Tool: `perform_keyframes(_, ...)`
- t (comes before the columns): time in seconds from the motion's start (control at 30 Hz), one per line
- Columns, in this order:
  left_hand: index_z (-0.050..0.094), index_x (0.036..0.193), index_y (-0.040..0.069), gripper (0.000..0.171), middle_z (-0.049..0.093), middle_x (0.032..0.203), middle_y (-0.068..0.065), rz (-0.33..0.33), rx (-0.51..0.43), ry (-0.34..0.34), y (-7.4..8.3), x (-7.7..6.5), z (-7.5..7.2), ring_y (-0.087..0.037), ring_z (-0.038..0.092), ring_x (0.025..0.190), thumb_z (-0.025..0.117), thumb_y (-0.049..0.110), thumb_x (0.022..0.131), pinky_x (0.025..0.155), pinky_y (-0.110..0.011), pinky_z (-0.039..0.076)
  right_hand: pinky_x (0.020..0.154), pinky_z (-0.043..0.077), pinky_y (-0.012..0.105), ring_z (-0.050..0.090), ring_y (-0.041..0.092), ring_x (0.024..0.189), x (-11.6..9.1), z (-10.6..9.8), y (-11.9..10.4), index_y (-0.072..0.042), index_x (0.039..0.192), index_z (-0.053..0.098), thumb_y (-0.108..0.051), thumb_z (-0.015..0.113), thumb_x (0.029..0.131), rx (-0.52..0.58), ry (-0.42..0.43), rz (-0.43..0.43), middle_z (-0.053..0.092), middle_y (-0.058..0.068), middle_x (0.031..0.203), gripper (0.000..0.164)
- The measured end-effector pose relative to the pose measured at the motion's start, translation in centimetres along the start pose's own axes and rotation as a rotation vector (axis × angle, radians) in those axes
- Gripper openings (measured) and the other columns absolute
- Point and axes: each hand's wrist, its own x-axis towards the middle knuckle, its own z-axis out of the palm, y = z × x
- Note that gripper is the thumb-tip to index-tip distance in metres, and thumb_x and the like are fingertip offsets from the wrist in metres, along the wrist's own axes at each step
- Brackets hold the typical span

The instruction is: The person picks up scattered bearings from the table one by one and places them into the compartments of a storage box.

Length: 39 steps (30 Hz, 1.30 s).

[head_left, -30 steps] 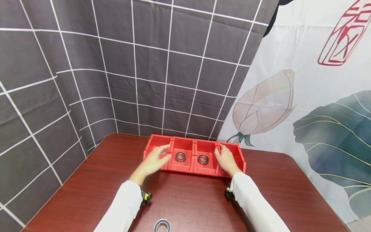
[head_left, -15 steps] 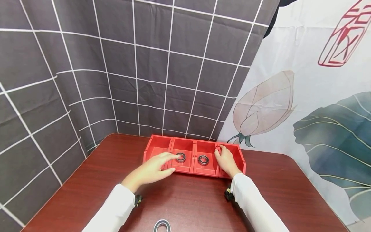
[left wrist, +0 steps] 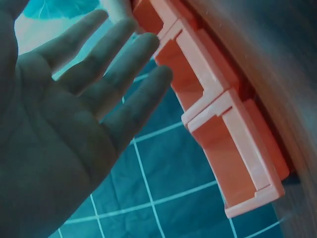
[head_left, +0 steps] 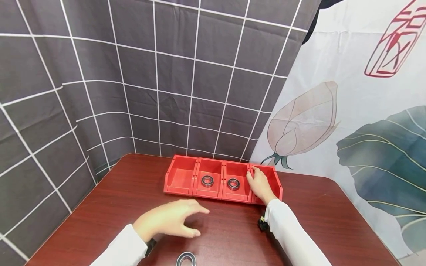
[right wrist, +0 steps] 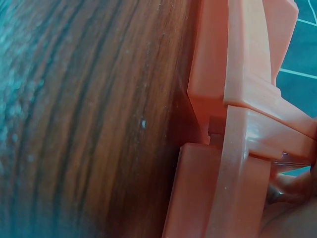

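Observation:
Four compartments form a row of red storage bins (head_left: 179,175) at the back of the table. One ball bearing (head_left: 207,180) lies in the second bin from the left and another ball bearing (head_left: 233,183) in the third. A larger-looking bearing (head_left: 186,259) lies on the table near the front, cut off by the frame edge. Above the table, between the bins and that bearing, my left hand (head_left: 171,218) is spread with nothing in it; its palm (left wrist: 54,134) shows in the left wrist view. My right hand (head_left: 260,183) grips the wall between the third and fourth bins.
The reddish-brown wooden table (head_left: 229,232) extends on both sides of the bins. Directly behind it hangs a dark grid-patterned cloth (head_left: 173,92), with a white flower-printed cloth (head_left: 309,147) at the right.
My left hand has drawn back from the leftmost bin toward the front of the table, passing before the second bin. The right hand, bins and bearings have stayed in place.

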Motion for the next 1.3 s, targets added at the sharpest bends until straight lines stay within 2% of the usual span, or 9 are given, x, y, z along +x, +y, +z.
perform_keyframes(0.2, 0.067, 0.12, 0.024, 0.05, 0.062, 0.108, 0.014, 0.098, -0.02, -0.102, 0.8, -0.5, 1.0, 0.0, 0.057, 0.096, 0.077, 0.048, 0.077, 0.083, -0.015, 0.046, 0.101, 0.041, 0.056, 0.047, 0.04, 0.123, 0.1, 0.0, 0.0, 0.004, 0.145, 0.031, -0.026, 0.045, 0.101, 0.003, 0.009, -0.012, 0.044, 0.027, 0.14, 0.055)
perform_keyframes(0.33, 0.072, 0.105, 0.03, 0.04, 0.059, 0.092, 0.017, 0.166, -0.042, -0.166, 1.3, -0.6, 1.5, 0.006, 0.053, 0.081, 0.085, 0.038, 0.069, 0.069, -0.005, 0.041, 0.103, 0.038, 0.056, 0.047, 0.04, 0.125, 0.3, 0.1, 0.3, 0.004, 0.144, 0.033, -0.027, 0.044, 0.101, -0.016, 0.031, -0.029, 0.045, 0.027, 0.139, 0.055)
perform_keyframes(0.43, 0.073, 0.097, 0.032, 0.038, 0.055, 0.085, 0.018, 0.193, -0.02, -0.201, 1.7, -0.7, 1.9, 0.009, 0.049, 0.076, 0.088, 0.029, 0.063, 0.064, -0.002, 0.038, 0.103, 0.038, 0.056, 0.046, 0.041, 0.125, 0.4, 0.2, 0.4, 0.005, 0.144, 0.033, -0.027, 0.045, 0.101, -0.021, 0.035, -0.033, 0.044, 0.028, 0.139, 0.055)
perform_keyframes(0.6, 0.072, 0.088, 0.033, 0.039, 0.05, 0.08, 0.02, 0.161, 0.045, -0.208, 2.0, -1.0, 2.4, 0.01, 0.045, 0.073, 0.091, 0.024, 0.054, 0.06, -0.002, 0.034, 0.101, 0.041, 0.056, 0.046, 0.04, 0.124, 0.3, 0.2, 0.4, 0.004, 0.145, 0.031, -0.028, 0.045, 0.1, 0.001, 0.018, -0.013, 0.044, 0.027, 0.14, 0.056)
perform_keyframes(0.8, 0.07, 0.082, 0.034, 0.038, 0.048, 0.077, 0.022, 0.09, 0.043, -0.224, 2.2, -1.3, 2.9, 0.011, 0.044, 0.071, 0.09, 0.019, 0.054, 0.058, -0.003, 0.035, 0.1, 0.041, 0.055, 0.046, 0.039, 0.125, 0.2, 0.1, 0.3, 0.003, 0.145, 0.031, -0.028, 0.045, 0.1, 0.013, 0.012, -0.003, 0.044, 0.026, 0.14, 0.056)
perform_keyframes(1.03, 0.069, 0.082, 0.034, 0.04, 0.047, 0.079, 0.023, 0.097, 0.074, -0.235, 2.6, -1.2, 3.2, 0.012, 0.042, 0.072, 0.086, 0.011, 0.054, 0.059, -0.003, 0.034, 0.101, 0.041, 0.056, 0.046, 0.04, 0.125, 0.2, 0.1, 0.1, 0.003, 0.145, 0.031, -0.027, 0.045, 0.1, 0.012, 0.012, -0.007, 0.043, 0.026, 0.141, 0.056)
perform_keyframes(1.3, 0.067, 0.082, 0.032, 0.037, 0.047, 0.077, 0.024, 0.127, 0.065, -0.242, 2.4, -1.1, 3.3, 0.012, 0.044, 0.071, 0.085, 0.012, 0.057, 0.06, -0.002, 0.035, 0.102, 0.038, 0.057, 0.044, 0.041, 0.127, 0.2, -0.1, 0.0, 0.003, 0.146, 0.03, -0.027, 0.045, 0.1, 0.001, 0.007, -0.008, 0.042, 0.027, 0.142, 0.056)
